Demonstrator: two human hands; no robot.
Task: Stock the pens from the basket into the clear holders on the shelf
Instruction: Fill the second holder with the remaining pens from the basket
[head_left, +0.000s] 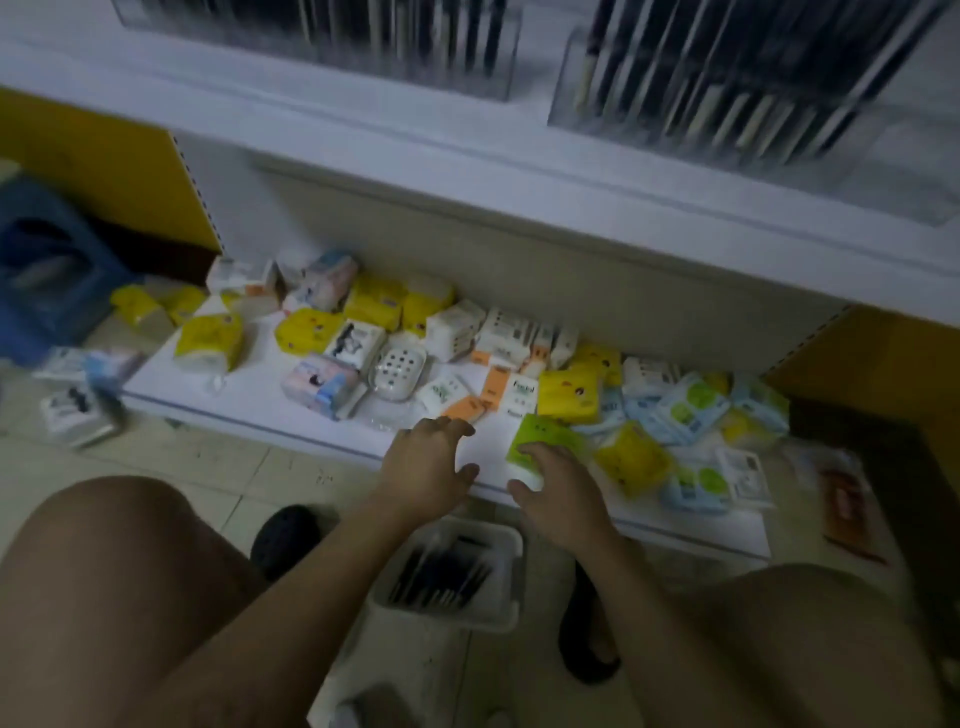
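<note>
White basket (506, 587) of pens (441, 574) sits below and back of both hands, pens lying roughly shelfward. Left hand (426, 467), right hand (556, 483): fingers loosely apart, gripping nothing, probably equidistant.

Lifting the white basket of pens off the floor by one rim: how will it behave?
The basket looks like thin moulded plastic, so probably stiff and light. Its pens lie loose, so they would likely slide or roll toward the low side if it tips. Lifting it level from both sides seems safer.
</note>
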